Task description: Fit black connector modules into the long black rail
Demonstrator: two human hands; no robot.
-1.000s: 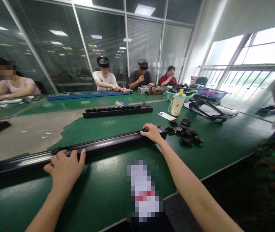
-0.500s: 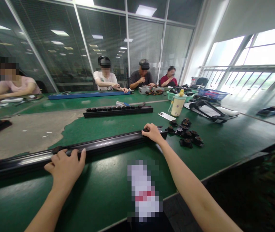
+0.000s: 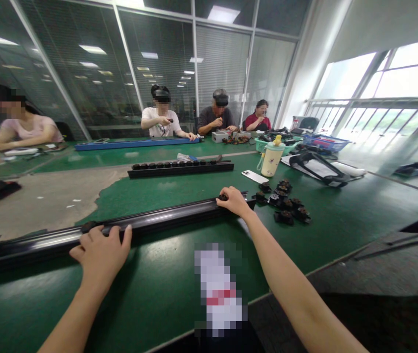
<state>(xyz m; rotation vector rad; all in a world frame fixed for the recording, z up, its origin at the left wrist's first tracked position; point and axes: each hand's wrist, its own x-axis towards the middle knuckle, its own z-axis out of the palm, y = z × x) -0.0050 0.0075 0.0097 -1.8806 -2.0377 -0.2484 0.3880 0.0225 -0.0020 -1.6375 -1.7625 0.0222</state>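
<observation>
- Green counter (image 3: 172, 274) carries the long black rail (image 3: 172, 214).
- Right grip (image 3: 233, 202) pinches a small black part (image 3: 223, 197) near the rail's right end; left grip (image 3: 100, 250) rests spread on its left half.
- Uneven pressure might skew the rail or slip the part.
- Loose modules (image 3: 284, 202) crowd right of the rail; cup (image 3: 272, 161) beyond.

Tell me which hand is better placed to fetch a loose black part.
Right, most likely: the right hand is near one end of the rail, close to the loose parts, though curled around a black piece. The left hand is farther away.
</observation>
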